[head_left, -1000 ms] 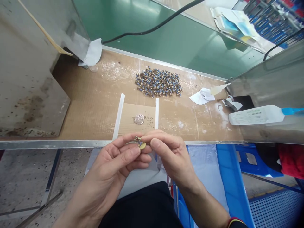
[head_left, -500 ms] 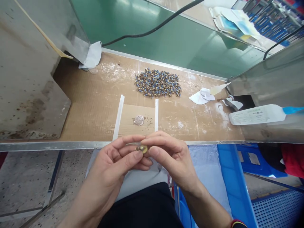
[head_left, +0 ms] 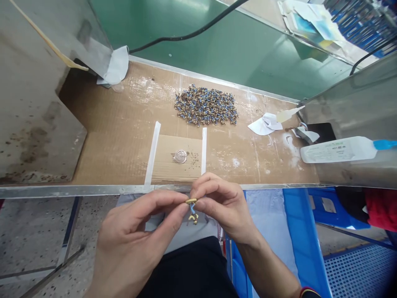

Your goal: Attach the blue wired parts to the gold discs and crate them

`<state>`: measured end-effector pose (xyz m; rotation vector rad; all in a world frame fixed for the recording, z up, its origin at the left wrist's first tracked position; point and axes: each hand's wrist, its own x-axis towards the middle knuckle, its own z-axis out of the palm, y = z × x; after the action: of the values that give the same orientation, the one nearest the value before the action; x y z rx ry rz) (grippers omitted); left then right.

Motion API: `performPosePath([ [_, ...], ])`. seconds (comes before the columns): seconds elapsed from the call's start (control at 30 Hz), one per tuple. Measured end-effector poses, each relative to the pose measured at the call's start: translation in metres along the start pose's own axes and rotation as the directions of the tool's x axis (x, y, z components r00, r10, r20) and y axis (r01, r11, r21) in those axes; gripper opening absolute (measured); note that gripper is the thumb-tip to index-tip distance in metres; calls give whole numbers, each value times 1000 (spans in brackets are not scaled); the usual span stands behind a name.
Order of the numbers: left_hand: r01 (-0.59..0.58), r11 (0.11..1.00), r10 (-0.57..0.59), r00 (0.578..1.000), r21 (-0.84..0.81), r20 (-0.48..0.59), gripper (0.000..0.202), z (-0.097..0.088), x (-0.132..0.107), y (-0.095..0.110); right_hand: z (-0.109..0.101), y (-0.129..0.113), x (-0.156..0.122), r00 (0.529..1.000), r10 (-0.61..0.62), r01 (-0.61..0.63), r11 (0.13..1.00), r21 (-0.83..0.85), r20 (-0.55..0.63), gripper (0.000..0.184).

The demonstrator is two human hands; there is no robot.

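One small figure (head_left: pixel 193 209) is pinched at its yellow disc (head_left: pixel 191 200) by the fingertips of the left hand (head_left: pixel 133 236) and the right hand (head_left: pixel 225 207), just by the front edge of the bench (head_left: pixel 114 145). It is apparently held upside down, though its details are too small to be read. Small blue-and-brown pieces (head_left: pixel 206 105) are heaped toward the bench's back edge; a bottle (head_left: pixel 339 150) is laid at its right end.

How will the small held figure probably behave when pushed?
The small figure is probably light: fingertips pinch it. Its thin blue part may be fragile. Standing on its flat yellow disc, it would likely slide, not roll.
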<state>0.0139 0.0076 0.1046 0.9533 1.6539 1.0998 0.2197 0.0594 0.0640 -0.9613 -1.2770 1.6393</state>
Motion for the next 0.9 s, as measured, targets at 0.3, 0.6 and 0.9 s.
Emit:
performPosePath([
  [0.3,-87,994,89,996,63,-33,4,5,2,-3,-1,5,-2,999,-41,41,999,-3,-15,9],
  [0.6,-164,981,168,985,106,-28,6,11,5,0,-3,2,0,993,-109,105,991,-82,-47,12],
  [0.9,-147,988,148,989,46,-9,5,28,2,3,-10,4,-5,988,-115,110,993,-47,-99,5],
])
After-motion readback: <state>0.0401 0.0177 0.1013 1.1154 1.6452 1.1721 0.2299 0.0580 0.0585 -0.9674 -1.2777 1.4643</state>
